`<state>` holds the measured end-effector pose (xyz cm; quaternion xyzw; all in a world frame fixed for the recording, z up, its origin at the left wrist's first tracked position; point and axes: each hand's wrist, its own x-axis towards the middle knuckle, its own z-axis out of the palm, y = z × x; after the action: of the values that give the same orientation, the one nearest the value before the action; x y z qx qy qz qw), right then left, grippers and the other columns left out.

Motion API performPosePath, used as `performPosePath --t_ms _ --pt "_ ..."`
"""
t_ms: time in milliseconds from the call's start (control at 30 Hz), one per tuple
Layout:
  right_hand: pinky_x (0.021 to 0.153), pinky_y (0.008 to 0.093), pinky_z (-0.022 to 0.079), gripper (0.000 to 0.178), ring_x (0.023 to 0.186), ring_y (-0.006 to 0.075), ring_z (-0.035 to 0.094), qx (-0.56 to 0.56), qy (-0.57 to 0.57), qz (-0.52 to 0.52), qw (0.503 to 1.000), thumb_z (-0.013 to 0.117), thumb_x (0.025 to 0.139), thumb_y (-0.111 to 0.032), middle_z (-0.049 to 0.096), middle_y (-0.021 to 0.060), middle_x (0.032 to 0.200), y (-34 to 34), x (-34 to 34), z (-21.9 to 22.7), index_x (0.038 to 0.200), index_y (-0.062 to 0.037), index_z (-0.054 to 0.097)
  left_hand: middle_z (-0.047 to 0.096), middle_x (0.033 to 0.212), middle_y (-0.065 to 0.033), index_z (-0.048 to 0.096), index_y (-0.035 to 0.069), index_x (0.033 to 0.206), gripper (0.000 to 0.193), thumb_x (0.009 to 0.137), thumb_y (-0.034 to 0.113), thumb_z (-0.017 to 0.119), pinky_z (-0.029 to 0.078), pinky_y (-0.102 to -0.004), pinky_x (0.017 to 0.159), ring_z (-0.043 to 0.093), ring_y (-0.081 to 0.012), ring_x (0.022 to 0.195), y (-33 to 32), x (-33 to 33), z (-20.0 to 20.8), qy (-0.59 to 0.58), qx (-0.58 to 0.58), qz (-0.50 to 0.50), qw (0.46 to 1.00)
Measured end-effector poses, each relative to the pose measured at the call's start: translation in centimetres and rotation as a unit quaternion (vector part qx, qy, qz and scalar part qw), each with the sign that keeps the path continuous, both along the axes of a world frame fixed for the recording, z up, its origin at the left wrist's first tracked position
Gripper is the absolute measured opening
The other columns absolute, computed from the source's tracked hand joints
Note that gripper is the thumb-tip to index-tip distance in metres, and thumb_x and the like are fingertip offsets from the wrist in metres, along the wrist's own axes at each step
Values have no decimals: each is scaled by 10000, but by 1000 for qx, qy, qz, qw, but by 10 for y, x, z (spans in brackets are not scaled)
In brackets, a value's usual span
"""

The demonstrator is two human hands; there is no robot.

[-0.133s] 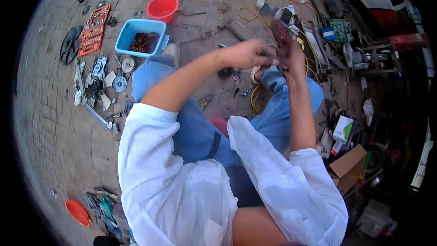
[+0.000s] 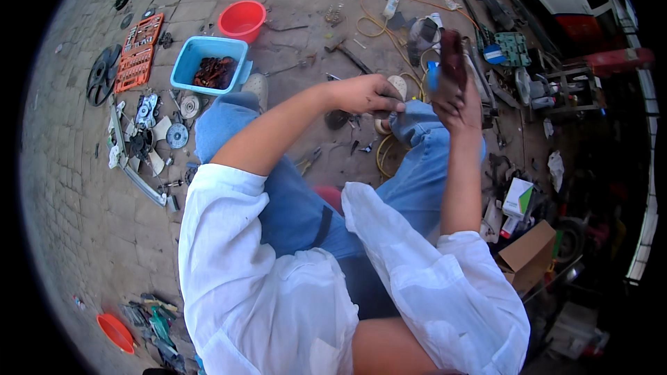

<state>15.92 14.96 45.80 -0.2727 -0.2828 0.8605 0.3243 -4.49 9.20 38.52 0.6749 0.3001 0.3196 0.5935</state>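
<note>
My right hand (image 2: 458, 105) is raised over my right knee, its fingers closed round a long reddish-brown piece (image 2: 453, 59) that points away from me. Motion blurs the piece, so its kind is unclear. A small bright blue patch (image 2: 433, 75) shows beside it; I cannot tell what it belongs to. To the left, apart from the right hand, my left hand (image 2: 372, 95) hangs between my knees with its fingers curled together. Whatever may be in those fingers is hidden. A hammer (image 2: 351, 55) lies on the paving beyond the left hand.
Past my left foot stand a light blue basin (image 2: 182, 64) with reddish-brown scrap and a red basin (image 2: 242, 22). An orange socket set (image 2: 139, 52) and loose metal parts (image 2: 147, 111) lie left. Yellow cable (image 2: 381, 160), a cardboard box (image 2: 528, 253) and machine parts (image 2: 549, 90) are right.
My hands have drawn apart: the left was up against the right and is now left of it. The reddish-brown piece has come more upright in my right hand. The view has shifted slightly.
</note>
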Motion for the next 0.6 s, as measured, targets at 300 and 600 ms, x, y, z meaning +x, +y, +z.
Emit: performPosePath --t_ms 300,600 --pt "443 271 386 374 549 139 537 315 -534 229 751 473 917 -337 556 74 623 -56 -2 11 893 24 567 628 759 -19 630 -8 956 292 899 265 544 434 -244 601 527 -83 667 13 -33 1 87 85 39 992" --pt "275 194 195 471 309 57 258 40 -135 -63 988 366 927 -503 354 -28 502 -5 -25 -48 792 -62 463 641 1002 -97 540 -16 1169 394 931 294 493 445 -285 846 582 -153 926 17 -16 -54 45 41 34 998"
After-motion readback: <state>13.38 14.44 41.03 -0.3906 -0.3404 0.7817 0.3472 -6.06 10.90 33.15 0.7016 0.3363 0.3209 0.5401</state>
